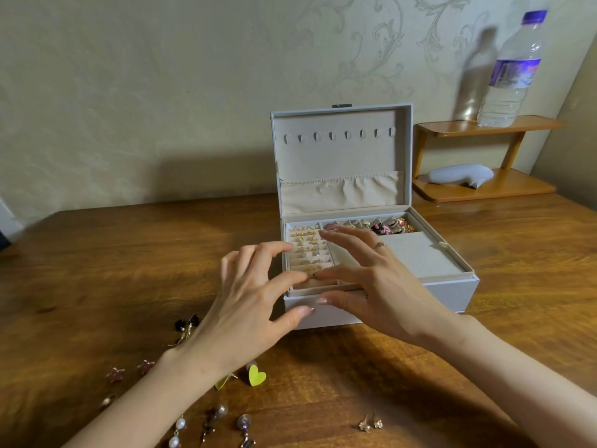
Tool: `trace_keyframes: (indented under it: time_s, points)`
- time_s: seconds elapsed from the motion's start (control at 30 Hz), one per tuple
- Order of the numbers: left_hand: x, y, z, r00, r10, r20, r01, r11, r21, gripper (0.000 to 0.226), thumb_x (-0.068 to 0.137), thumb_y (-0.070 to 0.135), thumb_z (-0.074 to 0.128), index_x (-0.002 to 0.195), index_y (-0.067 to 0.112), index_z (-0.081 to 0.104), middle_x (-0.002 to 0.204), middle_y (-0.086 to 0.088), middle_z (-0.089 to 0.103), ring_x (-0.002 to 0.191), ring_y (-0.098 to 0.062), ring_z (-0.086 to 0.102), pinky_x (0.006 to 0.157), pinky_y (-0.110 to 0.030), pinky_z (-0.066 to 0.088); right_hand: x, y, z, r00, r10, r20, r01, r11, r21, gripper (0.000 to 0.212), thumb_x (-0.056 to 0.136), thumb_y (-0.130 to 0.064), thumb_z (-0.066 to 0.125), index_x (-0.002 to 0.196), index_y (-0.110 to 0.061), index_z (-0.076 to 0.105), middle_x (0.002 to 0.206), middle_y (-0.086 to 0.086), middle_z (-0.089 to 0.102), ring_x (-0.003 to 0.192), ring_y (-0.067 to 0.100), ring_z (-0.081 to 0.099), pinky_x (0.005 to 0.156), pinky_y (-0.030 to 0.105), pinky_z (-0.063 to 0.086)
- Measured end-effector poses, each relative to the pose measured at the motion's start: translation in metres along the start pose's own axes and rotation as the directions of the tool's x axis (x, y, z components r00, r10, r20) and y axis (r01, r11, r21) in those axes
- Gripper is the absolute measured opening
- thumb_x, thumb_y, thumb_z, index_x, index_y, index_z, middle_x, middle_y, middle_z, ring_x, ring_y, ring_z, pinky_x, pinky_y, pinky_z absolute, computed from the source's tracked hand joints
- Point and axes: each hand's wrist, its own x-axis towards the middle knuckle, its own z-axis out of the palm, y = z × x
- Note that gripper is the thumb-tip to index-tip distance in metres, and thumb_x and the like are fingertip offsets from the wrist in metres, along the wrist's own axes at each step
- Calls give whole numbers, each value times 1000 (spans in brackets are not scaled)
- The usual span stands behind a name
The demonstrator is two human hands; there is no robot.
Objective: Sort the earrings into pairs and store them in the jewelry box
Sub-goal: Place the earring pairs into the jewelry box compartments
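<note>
Scattered earrings [180,424], hands [248,305] [381,286] over jewelry box [449,294]

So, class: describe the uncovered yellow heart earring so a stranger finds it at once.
Find the open white box on the wooden table. Before it, right of the left hand's wrist, lies the yellow heart. Neighbours are pink stars and pearls; its twin sits half under the arm.

The wooden worktop [97,270] carries the white jewelry box [452,295] (lid up) at centre and a small wooden shelf [484,189] back right. Nearer lie black flower earrings [185,323], pink stars [115,374], yellow hearts [256,376], pearl drops [179,424] and gold studs [371,424].
</note>
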Motion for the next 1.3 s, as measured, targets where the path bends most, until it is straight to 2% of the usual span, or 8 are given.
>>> trace_keyframes:
  time_s: [0.2, 0.3, 0.4, 0.5, 0.6, 0.87, 1.1, 1.3]
  points:
    - [-12, 17, -21, 993, 6, -114, -19, 993, -117, 49, 80, 57, 44, 118, 26, 54, 125, 4, 45, 114, -11, 40, 95, -33, 35, -24, -13, -24, 995, -1, -104, 6, 999, 47, 43, 85, -52, 52, 120, -31, 62, 140, -6, 44, 134, 15, 31, 107, 32, 33]
    - [-25, 37, -31, 994, 10, -108, -40, 961, -275, 36, 80, 55, 48, 105, 29, 49, 104, 17, 46, 93, 0, 47, 83, -16, 40, -50, -24, -30, 995, -2, -99, 15, 991, 131, 31, 82, -49, 59, 106, -32, 66, 111, -13, 57, 108, 12, 48, 88, 24, 42]
    - [-39, 52, -27, 996, 91, 5, -85, 955, -283, 33, 75, 63, 49, 94, 36, 45, 84, 26, 43, 81, 7, 42, 80, -11, 32, -76, -29, -29, 999, 16, 36, -23, 982, 188, 31, 76, -62, 60, 95, -38, 64, 92, -21, 58, 91, 6, 47, 77, 23, 40]
    - [-46, 62, -22, 973, 145, 182, -73, 933, -353, 37, 73, 68, 47, 97, 40, 43, 85, 27, 41, 93, 10, 34, 84, -7, 24, -92, -27, -27, 983, 52, 178, -92, 971, 221, 33, 72, -66, 61, 93, -41, 61, 89, -20, 58, 90, 7, 48, 77, 25, 41]
    - [-48, 67, -12, 950, 200, 239, -102, 925, -367, 36, 75, 62, 52, 100, 38, 47, 93, 23, 41, 93, 5, 31, 87, -12, 24, -99, -27, -25, 973, 41, 227, -87, 976, 198, 34, 71, -67, 62, 93, -41, 61, 88, -23, 56, 89, 4, 48, 78, 23, 41]
    - [-44, 80, -3, 943, 253, 215, -160, 914, -372, 12, 85, 38, 58, 86, 30, 49, 87, 18, 37, 83, 1, 27, 78, -19, 28, -98, -37, -18, 968, 80, 240, -137, 963, 231, 18, 73, -44, 73, 84, -34, 63, 87, -18, 55, 88, 4, 50, 78, 27, 44]
    - [-45, 78, -3, 948, 270, 167, -215, 933, -288, 21, 81, 42, 49, 75, 32, 32, 78, 19, 30, 73, 1, 26, 63, -12, 26, -91, -38, -23, 961, 115, 250, -188, 939, 288, 11, 74, -32, 77, 76, -29, 66, 81, -16, 60, 84, 5, 56, 72, 19, 46]
    - [-31, 59, -24, 989, 117, 89, -65, 890, -451, 11, 80, 41, 51, 81, 30, 52, 77, 18, 55, 79, 0, 52, 72, -9, 40, -70, -38, -41, 955, 240, 172, -293, 839, 459, 8, 74, -17, 77, 74, -18, 69, 73, -6, 69, 70, 7, 64, 63, 19, 51]
